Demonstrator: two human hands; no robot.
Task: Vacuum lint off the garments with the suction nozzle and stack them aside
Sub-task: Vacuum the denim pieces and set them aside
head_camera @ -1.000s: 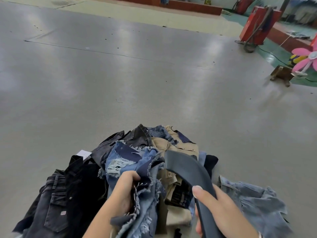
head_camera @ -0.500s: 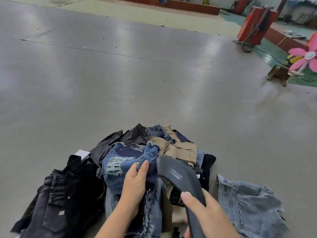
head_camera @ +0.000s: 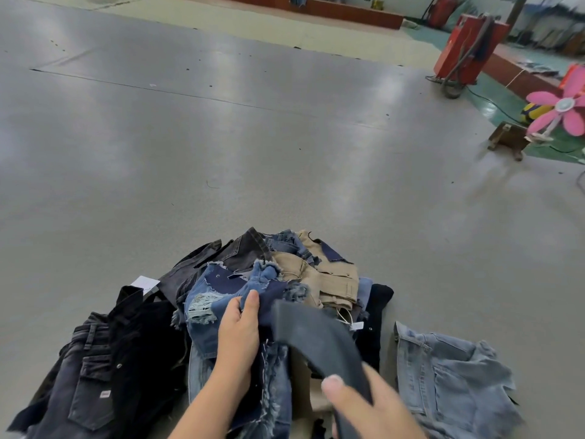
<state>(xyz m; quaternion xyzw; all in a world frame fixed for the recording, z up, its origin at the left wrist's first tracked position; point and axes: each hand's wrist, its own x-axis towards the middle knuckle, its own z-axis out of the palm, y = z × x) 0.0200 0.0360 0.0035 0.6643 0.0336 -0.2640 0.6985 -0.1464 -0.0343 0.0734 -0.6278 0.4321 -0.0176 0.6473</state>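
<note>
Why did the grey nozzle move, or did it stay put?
Yes. The nozzle slid left across the pile, away from the light blue jeans, toward the left hand.

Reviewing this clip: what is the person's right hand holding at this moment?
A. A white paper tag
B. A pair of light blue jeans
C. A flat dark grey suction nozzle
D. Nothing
C: the right hand grips the flat dark grey suction nozzle, whose mouth reaches over the frayed blue denim.

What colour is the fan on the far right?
Pink blades with a white hub, seen in the head view: fan.
</note>
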